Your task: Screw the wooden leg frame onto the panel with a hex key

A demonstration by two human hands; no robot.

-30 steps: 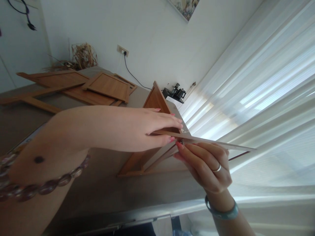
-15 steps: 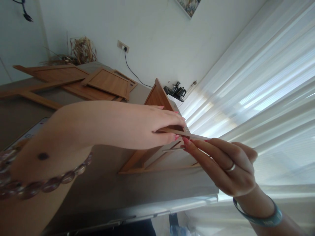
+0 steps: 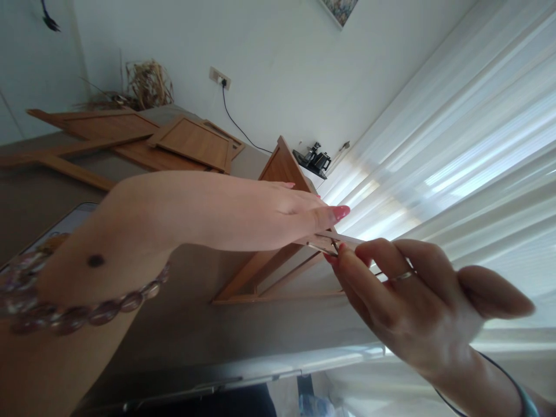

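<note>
My left hand (image 3: 278,217) reaches across the middle of the view and rests over the upper edge of a wooden frame (image 3: 241,284) standing on the table. Its fingers are partly hidden behind the edge, and the thumb is raised along the top. At the right, my right hand (image 3: 408,301) pinches a thin bent metal rod, which looks like a hex key (image 3: 320,249), between thumb and fingertips, with the little finger stuck out. The key lies close against the frame's edge, just below my left thumb. Whether it sits in a screw I cannot tell.
Loose wooden panels (image 3: 193,142) lie overlapping on the grey table (image 3: 182,324) at the left. A phone (image 3: 65,223) is partly behind my left wrist. Dried stalks (image 3: 150,84) stand by the wall, a black kettle (image 3: 321,162) at the back, and white curtains (image 3: 456,156) hang at the right.
My left thumb has lifted off the frame's edge and now points right. The right hand has turned, its little finger swinging outward, and the key's angle has changed.
</note>
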